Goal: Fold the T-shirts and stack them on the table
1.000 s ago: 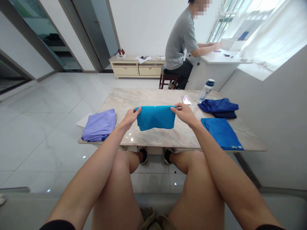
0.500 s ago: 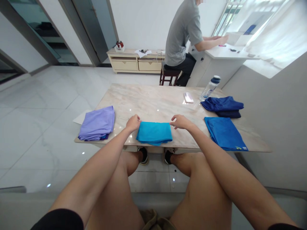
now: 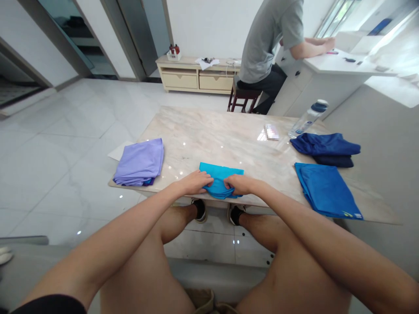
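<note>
A folded turquoise cloth [image 3: 222, 174] lies at the near edge of the marble table [image 3: 216, 139]. My left hand [image 3: 195, 182] rests on its near left part with fingers curled onto the fabric. Close beside it, my right hand [image 3: 238, 184] pinches the cloth's near right part. Both hands meet almost at the middle of the cloth, which bunches slightly under them.
A folded lilac cloth [image 3: 140, 162] sits at the table's left edge. A flat blue cloth [image 3: 327, 189] and a dark blue pile [image 3: 324, 148] lie at right, with a water bottle [image 3: 307, 118] and a phone [image 3: 271, 131] behind. Another person [image 3: 271, 48] sits at a white counter beyond.
The turquoise cloth, held up between both hands a second ago, was laid on the table. My hands then moved from its far corners inward onto its near edge.
</note>
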Demonstrator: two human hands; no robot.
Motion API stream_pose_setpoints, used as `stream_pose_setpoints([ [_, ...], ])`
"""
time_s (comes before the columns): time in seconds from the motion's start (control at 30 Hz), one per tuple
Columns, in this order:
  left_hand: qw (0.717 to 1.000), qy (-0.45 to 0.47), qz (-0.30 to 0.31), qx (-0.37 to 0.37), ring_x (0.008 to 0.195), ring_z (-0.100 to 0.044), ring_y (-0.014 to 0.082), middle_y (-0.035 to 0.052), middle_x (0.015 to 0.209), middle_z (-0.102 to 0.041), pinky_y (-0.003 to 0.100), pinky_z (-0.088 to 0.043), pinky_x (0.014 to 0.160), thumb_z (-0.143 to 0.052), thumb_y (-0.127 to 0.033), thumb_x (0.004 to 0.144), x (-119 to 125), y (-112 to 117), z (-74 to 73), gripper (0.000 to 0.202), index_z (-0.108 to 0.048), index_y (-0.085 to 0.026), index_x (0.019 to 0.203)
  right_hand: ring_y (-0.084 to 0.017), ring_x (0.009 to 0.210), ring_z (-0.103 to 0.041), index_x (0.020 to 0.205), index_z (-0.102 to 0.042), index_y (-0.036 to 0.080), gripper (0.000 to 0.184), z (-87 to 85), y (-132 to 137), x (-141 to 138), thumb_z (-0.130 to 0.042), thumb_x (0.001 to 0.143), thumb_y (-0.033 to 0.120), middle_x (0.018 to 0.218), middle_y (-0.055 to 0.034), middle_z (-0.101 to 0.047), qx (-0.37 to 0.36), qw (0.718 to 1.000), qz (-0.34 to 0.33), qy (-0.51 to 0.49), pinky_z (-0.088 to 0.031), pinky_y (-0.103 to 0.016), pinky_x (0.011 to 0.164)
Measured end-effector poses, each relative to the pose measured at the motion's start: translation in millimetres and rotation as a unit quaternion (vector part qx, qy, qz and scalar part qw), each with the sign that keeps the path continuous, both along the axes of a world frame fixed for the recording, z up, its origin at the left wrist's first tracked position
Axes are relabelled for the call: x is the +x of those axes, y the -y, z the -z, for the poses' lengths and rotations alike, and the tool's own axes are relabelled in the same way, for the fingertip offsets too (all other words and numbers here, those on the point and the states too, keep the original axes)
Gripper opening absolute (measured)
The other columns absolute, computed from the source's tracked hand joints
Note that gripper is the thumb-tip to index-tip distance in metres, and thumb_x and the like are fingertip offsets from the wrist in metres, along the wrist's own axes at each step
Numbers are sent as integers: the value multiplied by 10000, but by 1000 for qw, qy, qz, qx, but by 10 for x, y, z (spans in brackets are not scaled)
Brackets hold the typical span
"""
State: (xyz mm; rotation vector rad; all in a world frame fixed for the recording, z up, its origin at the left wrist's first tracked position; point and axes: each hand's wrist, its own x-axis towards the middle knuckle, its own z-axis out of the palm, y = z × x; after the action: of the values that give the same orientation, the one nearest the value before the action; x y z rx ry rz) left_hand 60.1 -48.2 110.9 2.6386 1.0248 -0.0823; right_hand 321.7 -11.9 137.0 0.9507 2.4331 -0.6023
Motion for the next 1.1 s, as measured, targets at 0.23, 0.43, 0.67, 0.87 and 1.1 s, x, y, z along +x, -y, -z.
stream_pose_setpoints([
  [0.23, 998, 58, -27, 25, 967, -618, 230, 49, 1067, -692, 324, -409, 844, -639, -54, 900, -194, -62, -96, 242, -687, -206, 1083, -229, 993, -652, 1175, -684, 179, 405, -86, 92, 191, -561, 845, -19, 1257, -103, -687, 69, 988, 25, -135, -432, -301, 822],
  [0.43, 999, 31, 16, -22, 1033, -648, 235, 44, 1066, -709, 328, -424, 884, -685, -82, 951, -403, 33, -76, 185, -753, -226, 1045, -224, 966, -688, 1213, -749, 206, 317, -135, 317, 312, -654, 938, 82, 1216, -95, -709, -58, 994, -7, -92, -484, -298, 839],
  [0.67, 984, 86, -21, -157, 975, -721, 220, 50, 1118, -787, 304, -456, 845, -671, -355, 1055, -514, 78, -38, 191, -833, -254, 1037, -229, 930, -706, 1177, -820, 199, 211, -82, 302, 336, -727, 987, 201, 1233, -108, -696, -88, 994, -13, -58, -517, -325, 848],
  [0.87, 944, 119, -246, -184, 863, -749, 260, 58, 923, -821, 322, -489, 788, -710, -468, 966, -485, -21, 35, 258, -791, -235, 893, -282, 1001, -736, 1212, -832, 182, 281, -213, 338, 218, -696, 1030, 347, 1249, -140, -745, -100, 995, -18, -9, -544, -361, 876],
  [1.1, 811, 195, -499, -237, 870, -756, 286, 82, 872, -799, 318, -556, 705, -944, -630, 681, -331, -225, 133, 571, -749, -183, 979, -343, 1079, -778, 1245, -827, 177, 406, -375, 483, -10, -683, 1023, 486, 1221, -153, -815, -123, 990, 30, 54, -591, -387, 853],
])
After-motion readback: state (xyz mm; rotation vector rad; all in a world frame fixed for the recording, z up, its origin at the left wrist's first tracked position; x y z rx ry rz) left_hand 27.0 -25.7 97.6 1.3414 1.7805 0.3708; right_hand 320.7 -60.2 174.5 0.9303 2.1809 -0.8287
